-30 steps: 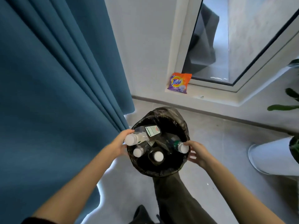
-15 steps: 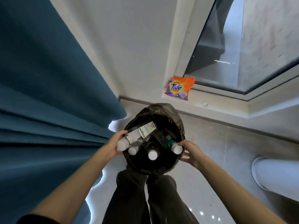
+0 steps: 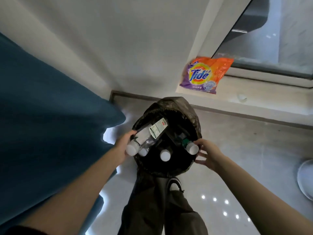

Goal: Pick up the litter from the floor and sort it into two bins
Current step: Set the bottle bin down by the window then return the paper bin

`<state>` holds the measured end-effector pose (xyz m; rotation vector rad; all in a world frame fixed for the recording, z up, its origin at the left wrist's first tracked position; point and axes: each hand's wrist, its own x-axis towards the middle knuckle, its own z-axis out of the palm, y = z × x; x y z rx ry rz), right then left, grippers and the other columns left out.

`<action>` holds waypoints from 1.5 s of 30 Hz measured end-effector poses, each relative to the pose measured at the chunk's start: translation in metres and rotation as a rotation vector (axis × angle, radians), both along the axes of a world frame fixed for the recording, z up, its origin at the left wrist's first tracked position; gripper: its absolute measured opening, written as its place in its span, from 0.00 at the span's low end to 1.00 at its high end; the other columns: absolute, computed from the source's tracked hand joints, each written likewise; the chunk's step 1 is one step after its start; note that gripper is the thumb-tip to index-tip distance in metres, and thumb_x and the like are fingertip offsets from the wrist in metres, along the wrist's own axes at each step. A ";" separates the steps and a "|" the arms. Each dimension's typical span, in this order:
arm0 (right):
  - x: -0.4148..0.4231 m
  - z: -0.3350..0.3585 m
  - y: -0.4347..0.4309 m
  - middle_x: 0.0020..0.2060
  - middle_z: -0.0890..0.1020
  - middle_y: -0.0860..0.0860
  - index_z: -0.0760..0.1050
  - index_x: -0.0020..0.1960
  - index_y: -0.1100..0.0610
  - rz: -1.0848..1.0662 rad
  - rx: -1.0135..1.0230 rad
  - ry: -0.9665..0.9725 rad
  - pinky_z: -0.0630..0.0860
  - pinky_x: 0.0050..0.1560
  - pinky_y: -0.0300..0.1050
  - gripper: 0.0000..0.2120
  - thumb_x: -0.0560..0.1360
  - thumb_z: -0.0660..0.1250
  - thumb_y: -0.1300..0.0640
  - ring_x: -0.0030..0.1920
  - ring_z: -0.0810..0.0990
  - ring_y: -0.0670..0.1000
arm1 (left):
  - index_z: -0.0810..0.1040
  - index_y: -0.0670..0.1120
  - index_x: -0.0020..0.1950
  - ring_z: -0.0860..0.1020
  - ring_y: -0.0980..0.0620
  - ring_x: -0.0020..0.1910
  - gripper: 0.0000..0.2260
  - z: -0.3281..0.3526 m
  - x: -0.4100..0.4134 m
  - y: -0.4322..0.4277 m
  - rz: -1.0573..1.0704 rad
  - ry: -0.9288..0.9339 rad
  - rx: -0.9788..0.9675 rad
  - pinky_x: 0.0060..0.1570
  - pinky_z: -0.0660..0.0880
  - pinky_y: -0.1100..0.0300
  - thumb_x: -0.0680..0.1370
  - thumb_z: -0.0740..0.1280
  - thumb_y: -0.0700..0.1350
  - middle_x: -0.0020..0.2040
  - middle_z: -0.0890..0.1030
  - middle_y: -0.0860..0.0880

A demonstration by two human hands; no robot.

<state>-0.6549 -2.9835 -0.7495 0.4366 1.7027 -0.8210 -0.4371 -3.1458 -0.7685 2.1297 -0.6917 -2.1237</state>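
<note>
A round bin (image 3: 190, 114) lined with a black bag is held between my two hands above my legs. My left hand (image 3: 121, 148) grips its left rim, beside the white cap of a clear labelled bottle (image 3: 152, 131) that lies slanted across the opening. My right hand (image 3: 209, 153) holds the right rim with fingers spread, next to a green-collared, white-capped bottle (image 3: 192, 148). Two more white-capped bottles (image 3: 165, 155) stand inside the bin, their bodies hidden in the dark.
An orange and purple Tide packet (image 3: 203, 74) lies on the low sill under the window (image 3: 279, 31). A blue curtain (image 3: 42, 116) hangs at the left. A white rounded object (image 3: 304, 177) stands on the grey floor at the right edge. My dark trousers (image 3: 160, 209) show below the bin.
Both hands keep the same hold on the bin. The view has swung and drawn closer to the wall: the curtain slid left, the Tide packet looks larger, the white object moved to the edge.
</note>
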 end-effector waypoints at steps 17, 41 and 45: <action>-0.016 -0.157 -0.086 0.49 0.75 0.53 0.72 0.52 0.55 -0.004 0.049 0.004 0.71 0.56 0.58 0.07 0.74 0.63 0.58 0.55 0.73 0.56 | 0.77 0.46 0.53 0.76 0.51 0.34 0.11 -0.152 -0.034 -0.090 -0.154 -0.032 0.015 0.33 0.71 0.59 0.75 0.65 0.51 0.40 0.78 0.48; 0.021 -0.130 -0.073 0.60 0.74 0.53 0.68 0.70 0.54 0.134 -0.057 0.064 0.70 0.61 0.51 0.22 0.76 0.64 0.60 0.61 0.73 0.54 | 0.65 0.51 0.73 0.69 0.48 0.68 0.23 -0.127 -0.006 -0.073 -0.052 -0.042 -0.015 0.62 0.66 0.52 0.78 0.61 0.54 0.72 0.66 0.54; 0.033 -0.069 -0.071 0.59 0.77 0.56 0.70 0.68 0.56 0.147 -0.169 0.073 0.75 0.54 0.47 0.20 0.77 0.64 0.60 0.59 0.76 0.55 | 0.70 0.49 0.68 0.72 0.48 0.62 0.18 -0.071 0.002 -0.064 0.023 0.007 -0.026 0.59 0.68 0.53 0.79 0.61 0.51 0.68 0.71 0.51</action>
